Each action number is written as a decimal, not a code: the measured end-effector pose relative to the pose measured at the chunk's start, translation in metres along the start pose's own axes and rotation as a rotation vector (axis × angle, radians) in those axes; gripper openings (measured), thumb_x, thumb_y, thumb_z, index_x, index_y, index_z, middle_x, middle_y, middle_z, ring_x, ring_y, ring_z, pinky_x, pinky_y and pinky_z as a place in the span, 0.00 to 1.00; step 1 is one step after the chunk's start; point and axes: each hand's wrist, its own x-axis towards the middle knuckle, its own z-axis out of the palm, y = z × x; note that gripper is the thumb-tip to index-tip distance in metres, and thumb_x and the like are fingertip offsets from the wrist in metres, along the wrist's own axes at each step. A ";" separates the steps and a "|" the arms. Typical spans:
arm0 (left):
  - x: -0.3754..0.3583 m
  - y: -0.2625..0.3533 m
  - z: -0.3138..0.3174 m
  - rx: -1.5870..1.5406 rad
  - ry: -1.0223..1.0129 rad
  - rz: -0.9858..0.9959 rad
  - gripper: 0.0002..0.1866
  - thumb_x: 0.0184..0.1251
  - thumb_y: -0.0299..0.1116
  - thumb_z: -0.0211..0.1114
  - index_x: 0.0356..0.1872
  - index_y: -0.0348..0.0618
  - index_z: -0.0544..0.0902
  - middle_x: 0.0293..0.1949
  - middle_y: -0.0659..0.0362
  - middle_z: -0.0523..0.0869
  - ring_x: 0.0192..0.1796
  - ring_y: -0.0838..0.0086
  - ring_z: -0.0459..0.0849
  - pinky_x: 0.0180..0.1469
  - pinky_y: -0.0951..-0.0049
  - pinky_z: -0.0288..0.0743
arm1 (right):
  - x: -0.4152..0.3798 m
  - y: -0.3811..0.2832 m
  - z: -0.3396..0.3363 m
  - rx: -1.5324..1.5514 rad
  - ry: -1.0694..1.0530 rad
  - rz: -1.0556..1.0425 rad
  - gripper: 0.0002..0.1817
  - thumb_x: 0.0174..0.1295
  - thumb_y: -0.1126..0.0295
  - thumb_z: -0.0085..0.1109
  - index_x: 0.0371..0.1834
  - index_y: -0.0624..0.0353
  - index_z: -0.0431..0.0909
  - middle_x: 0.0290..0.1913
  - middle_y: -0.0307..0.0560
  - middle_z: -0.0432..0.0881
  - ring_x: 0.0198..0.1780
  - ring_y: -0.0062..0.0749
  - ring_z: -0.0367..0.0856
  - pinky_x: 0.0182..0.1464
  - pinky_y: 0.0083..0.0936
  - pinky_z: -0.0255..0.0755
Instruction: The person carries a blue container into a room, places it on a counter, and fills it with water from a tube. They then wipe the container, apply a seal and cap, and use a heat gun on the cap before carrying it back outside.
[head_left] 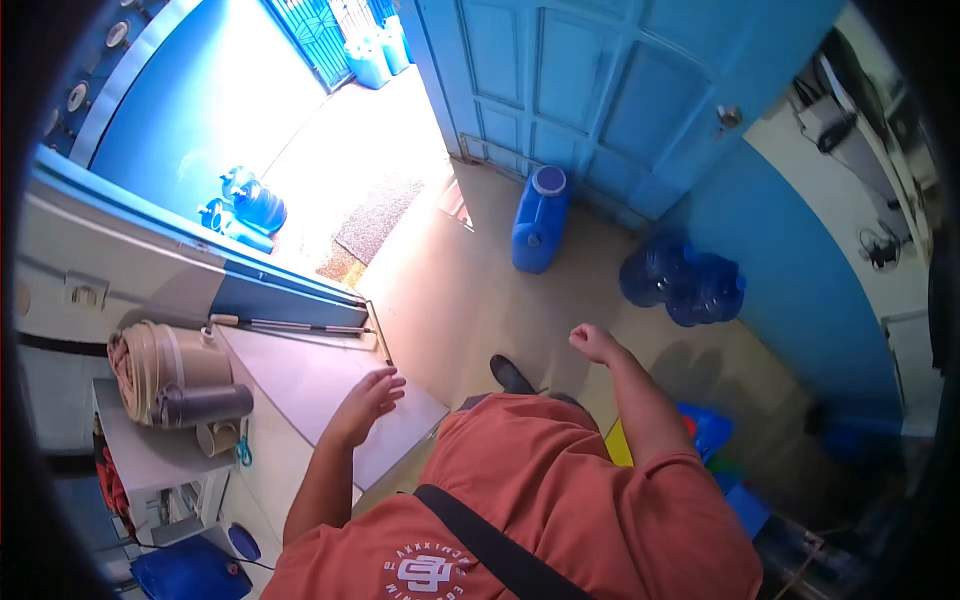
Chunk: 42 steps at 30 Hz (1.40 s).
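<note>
My left hand (370, 402) hangs in the air above a white panel (300, 385), its fingers loosely bent and apart, with nothing in it. On the other side my right hand (597, 344) is curled into a loose fist over the floor, and nothing shows in it. Ahead of me a blue water jug (540, 222) with a pale cap stands upright on the floor. Two round, clear blue water bottles (682, 282) sit close together by the right wall. Neither hand touches any of these.
A blue panelled door (600, 90) stands open onto a bright area with a doormat (380, 218). Outside, several blue bottles (250, 208) lie against the wall. A long-handled squeegee (300, 327) rests beside the doorway. At left are a beige container (180, 365) and a grey tumbler (205, 404).
</note>
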 end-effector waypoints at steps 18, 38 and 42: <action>0.229 0.135 -0.191 0.249 0.546 -0.440 0.28 0.73 0.44 0.59 0.67 0.40 0.69 0.60 0.54 0.79 0.60 0.68 0.77 0.61 0.68 0.71 | 0.508 -0.001 -0.038 0.622 0.262 0.501 0.17 0.66 0.64 0.60 0.52 0.63 0.73 0.44 0.46 0.78 0.42 0.34 0.77 0.46 0.34 0.74; 0.363 0.202 -0.440 0.125 0.419 -0.291 0.29 0.73 0.45 0.61 0.68 0.40 0.69 0.59 0.51 0.80 0.61 0.68 0.77 0.63 0.67 0.69 | 0.550 -0.245 -0.037 -0.431 -0.296 0.607 0.19 0.59 0.65 0.66 0.49 0.66 0.77 0.35 0.52 0.83 0.34 0.37 0.84 0.35 0.40 0.77; 0.417 0.208 -0.525 -0.140 0.520 -0.232 0.30 0.72 0.47 0.62 0.67 0.40 0.69 0.60 0.50 0.80 0.59 0.68 0.79 0.58 0.67 0.73 | 0.549 -0.404 -0.011 -0.546 -0.285 0.533 0.19 0.54 0.69 0.63 0.46 0.73 0.77 0.33 0.53 0.83 0.29 0.35 0.82 0.32 0.37 0.75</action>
